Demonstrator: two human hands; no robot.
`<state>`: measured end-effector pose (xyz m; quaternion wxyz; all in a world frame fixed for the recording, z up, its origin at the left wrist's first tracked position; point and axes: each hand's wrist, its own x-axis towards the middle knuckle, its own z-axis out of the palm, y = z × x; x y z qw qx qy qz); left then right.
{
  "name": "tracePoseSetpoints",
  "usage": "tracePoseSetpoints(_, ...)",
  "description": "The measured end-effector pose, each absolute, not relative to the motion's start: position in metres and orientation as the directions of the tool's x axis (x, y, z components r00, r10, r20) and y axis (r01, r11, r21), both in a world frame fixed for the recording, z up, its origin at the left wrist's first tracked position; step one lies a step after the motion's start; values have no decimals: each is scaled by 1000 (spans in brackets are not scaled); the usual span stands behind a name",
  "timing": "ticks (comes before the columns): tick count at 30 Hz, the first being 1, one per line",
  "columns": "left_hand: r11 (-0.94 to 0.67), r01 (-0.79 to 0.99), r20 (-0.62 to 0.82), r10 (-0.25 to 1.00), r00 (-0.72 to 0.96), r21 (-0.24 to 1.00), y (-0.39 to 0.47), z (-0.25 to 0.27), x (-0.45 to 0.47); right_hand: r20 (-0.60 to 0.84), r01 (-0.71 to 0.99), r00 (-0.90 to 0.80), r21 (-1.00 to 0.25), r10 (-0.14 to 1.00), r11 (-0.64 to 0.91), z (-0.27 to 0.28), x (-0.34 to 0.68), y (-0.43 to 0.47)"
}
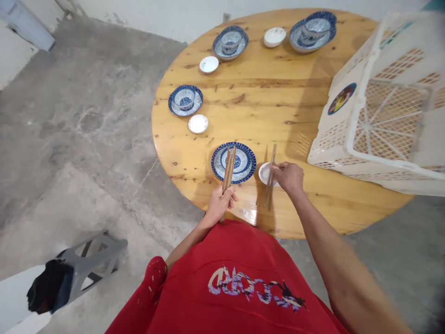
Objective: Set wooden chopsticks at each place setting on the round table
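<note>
My left hand (222, 202) is closed around a bundle of wooden chopsticks (229, 169), which point away from me over a blue-and-white plate (251, 160). Some of the plate is hidden behind the bundle. Between the fingertips of my right hand (288, 177) is a pair of chopsticks (270, 190), held above a small white dish (263, 172) just right of the plate. The chopsticks and fingers cover part of that dish. Whether the pair touches it, I cannot tell.
Around the round wooden table (250, 111) stand more settings: a patterned bowl (184, 98) on a plate, another bowl (231, 41), a third bowl (315, 30), and small white dishes. A white plastic crate (342, 134) takes up the right side. A grey stool (93, 260) stands lower left.
</note>
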<state>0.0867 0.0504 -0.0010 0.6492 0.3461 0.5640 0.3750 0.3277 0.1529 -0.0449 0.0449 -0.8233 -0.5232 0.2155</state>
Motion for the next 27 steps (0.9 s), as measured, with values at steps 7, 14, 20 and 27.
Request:
tracePoseSetpoints(7, 478, -91, -471, 878, 84, 874, 52, -2, 86, -327, 825, 380, -303, 865, -477, -41, 325, 153)
tracePoseSetpoints(14, 506, -94, -502, 863, 65, 858, 51, -2, 84, -286, 850, 358, -295, 889, -437, -47, 327, 146)
tracePoseSetpoints(20, 493, -95, -489, 870, 64, 865, 49, 1, 82, -241, 858, 359, -295, 902, -421, -49, 331, 136)
tracePoseSetpoints(27, 495, -83, -490, 869, 71, 865, 48, 3, 82, -302, 869, 351, -247, 886, -428, -49, 325, 134)
